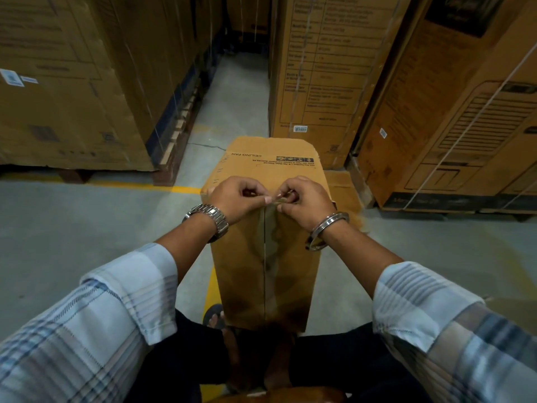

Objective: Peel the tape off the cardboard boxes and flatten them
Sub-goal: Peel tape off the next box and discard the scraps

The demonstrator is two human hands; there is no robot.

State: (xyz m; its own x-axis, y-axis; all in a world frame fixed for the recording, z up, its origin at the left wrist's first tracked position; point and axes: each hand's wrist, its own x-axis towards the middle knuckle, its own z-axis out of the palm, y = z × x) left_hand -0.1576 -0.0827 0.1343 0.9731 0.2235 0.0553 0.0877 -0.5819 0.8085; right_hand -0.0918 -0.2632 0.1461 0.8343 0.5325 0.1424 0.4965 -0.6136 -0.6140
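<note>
Early stage: both hands, left [236,199] and right [305,199], pinch the tape [286,201] end between them; the box [255,271] (seam below still taped) remains unflattened.

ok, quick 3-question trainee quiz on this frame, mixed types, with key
1. True or false: the box printed CEILING FAN is already flattened.
2. What are both hands pinching? A) the wristwatch B) the tape along the centre seam C) a pallet
3. Fill in: the metal bangle is on the ___ wrist.

Key: 1 false. 2 B: left hand and right hand meet at the tape's far end. 3 right.
</note>
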